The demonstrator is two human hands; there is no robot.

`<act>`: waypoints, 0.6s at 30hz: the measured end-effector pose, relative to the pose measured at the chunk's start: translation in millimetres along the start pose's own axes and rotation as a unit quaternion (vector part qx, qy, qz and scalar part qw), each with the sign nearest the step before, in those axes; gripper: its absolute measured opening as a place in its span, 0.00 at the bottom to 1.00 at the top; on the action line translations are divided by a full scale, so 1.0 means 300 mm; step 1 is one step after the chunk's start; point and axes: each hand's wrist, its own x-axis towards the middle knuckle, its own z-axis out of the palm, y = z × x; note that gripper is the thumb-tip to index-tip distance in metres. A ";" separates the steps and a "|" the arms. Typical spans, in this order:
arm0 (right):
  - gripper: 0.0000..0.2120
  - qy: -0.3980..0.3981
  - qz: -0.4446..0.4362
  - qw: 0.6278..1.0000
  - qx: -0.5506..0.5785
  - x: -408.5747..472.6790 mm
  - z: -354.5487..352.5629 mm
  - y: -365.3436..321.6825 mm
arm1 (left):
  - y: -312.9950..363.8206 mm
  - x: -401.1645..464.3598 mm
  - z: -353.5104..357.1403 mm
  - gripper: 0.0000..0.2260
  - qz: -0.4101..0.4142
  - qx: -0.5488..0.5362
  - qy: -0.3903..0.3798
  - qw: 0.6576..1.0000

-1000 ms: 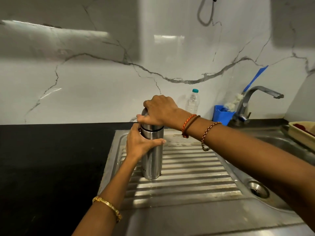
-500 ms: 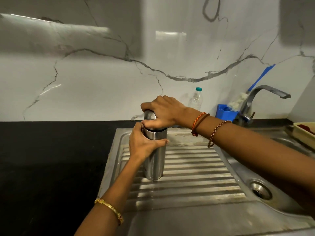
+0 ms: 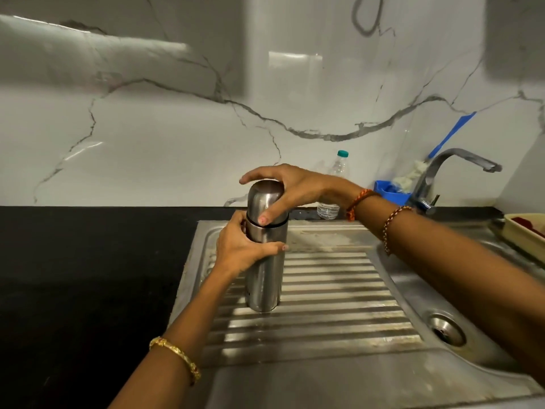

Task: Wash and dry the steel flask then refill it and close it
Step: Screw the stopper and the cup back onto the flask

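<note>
The left hand (image 3: pixel 240 249) is wrapping its fingers around the upper body of the tall cylindrical brushed-steel flask (image 3: pixel 265 246), while the right hand (image 3: pixel 290 187) is pinching its domed steel cap (image 3: pixel 264 199) between thumb and fingers, the flask standing upright, cap upward, on the ribbed steel draining board (image 3: pixel 330 296) left of the sink basin (image 3: pixel 460 314).

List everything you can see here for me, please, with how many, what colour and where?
steel flask: one, silver, upright on the ribbed drainboard
cap: one, silver, on the flask's top
drainboard: one, steel, left of the sink basin
sink drain: one, steel, in the basin
tap: one, steel, back right
plastic bottle: one, clear with teal cap, by the wall
blue tub: one, beside the tap
counter: black, left
left hand: grips the flask body
right hand: holds the cap
</note>
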 end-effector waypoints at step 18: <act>0.17 0.316 0.020 0.915 0.249 0.049 0.170 0.020 | -0.016 -0.025 0.059 0.35 0.039 0.005 0.097 0.995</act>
